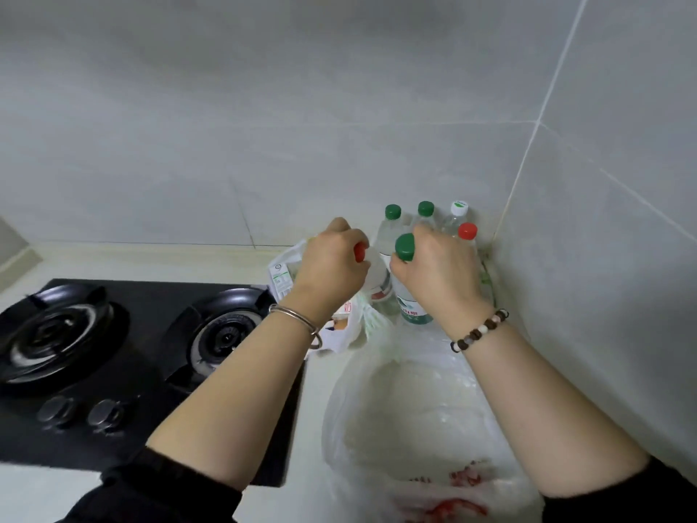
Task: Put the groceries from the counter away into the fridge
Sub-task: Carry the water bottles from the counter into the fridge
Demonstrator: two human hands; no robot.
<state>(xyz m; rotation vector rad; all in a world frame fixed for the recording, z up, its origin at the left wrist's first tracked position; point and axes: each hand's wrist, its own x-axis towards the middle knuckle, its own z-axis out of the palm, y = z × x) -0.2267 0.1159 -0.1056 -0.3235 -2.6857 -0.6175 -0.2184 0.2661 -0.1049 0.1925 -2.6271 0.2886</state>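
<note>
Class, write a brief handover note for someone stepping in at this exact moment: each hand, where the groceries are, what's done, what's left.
Left hand grips a red-capped bottle; right hand grips a green-capped bottle, both at the counter corner.
Four more bottles stand behind them; bagged groceries lie beside the stove.
Done: nothing visibly put away; fridge not in view.
Left: carry everything to the fridge.

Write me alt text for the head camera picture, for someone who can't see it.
The left hand grips a red-capped bottle and the right hand a green-capped bottle in a counter corner. Four more bottles stand behind them by the tiled wall; a black gas hob lies to the left, a plastic bag nearer the camera.
</note>
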